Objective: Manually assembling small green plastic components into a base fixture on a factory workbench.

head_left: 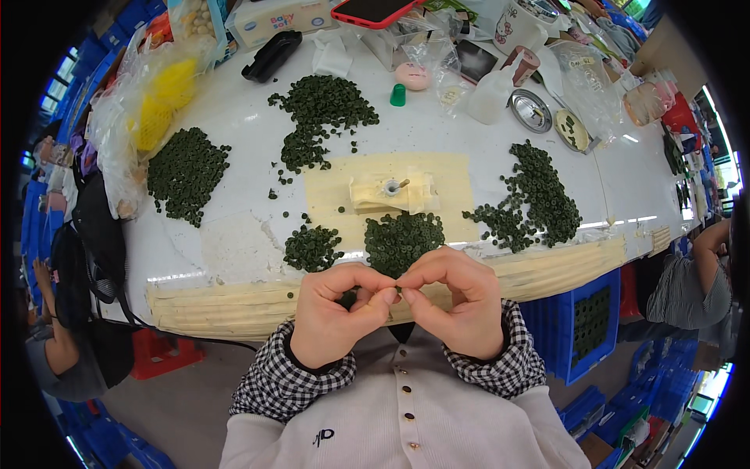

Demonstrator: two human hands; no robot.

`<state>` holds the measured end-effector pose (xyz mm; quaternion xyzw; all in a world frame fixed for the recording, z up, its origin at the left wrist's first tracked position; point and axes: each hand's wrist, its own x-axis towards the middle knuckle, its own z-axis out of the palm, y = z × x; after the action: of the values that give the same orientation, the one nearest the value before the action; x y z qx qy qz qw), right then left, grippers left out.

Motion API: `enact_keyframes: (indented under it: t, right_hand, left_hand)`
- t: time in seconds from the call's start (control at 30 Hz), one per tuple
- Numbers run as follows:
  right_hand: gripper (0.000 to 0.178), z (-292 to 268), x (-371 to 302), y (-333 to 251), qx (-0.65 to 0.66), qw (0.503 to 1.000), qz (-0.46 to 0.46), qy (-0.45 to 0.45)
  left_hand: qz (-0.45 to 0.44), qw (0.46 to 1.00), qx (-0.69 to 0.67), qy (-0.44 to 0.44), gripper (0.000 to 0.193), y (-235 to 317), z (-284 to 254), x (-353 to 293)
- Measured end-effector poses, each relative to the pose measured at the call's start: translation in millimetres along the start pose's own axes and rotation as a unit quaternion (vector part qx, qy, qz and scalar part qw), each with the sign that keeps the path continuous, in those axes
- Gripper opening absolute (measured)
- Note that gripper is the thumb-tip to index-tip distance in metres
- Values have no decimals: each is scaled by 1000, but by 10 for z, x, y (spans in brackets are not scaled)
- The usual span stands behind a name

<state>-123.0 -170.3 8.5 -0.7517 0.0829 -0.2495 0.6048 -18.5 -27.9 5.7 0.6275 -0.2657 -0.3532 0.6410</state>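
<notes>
My left hand (337, 306) and my right hand (459, 303) meet above the table's front edge, thumbs and forefingers pinched together. Between the fingertips is a tiny dark green piece (398, 290), mostly covered, which looks like the small round pieces on the table. Just beyond my hands lies a heap of dark green round pieces (405, 241), with a smaller heap (312, 248) to its left. Behind the near heap, a small fixture with a metal ring and a peg (393, 187) is taped onto a beige patch (332, 176).
More green heaps lie at the left (187, 173), far middle (324, 105) and right (539, 195). A clear bag with yellow contents (166, 98), a black case (272, 56), a red-cased phone (375, 9) and a round tin (530, 111) surround them. A blue crate (582, 324) stands below right.
</notes>
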Motion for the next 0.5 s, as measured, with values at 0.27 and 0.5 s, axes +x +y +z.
enact_keyframes:
  t: [0.27,0.5]
  right_hand:
    - [17,-153,-14,-200,129,978,-73,-146]
    - [26,592,-69,-787,739,578,-140,-315]
  left_hand:
    - [-40,993,-17,106,5,92,-272,35]
    - [-35,987,-43,152,5,73,-382,31]
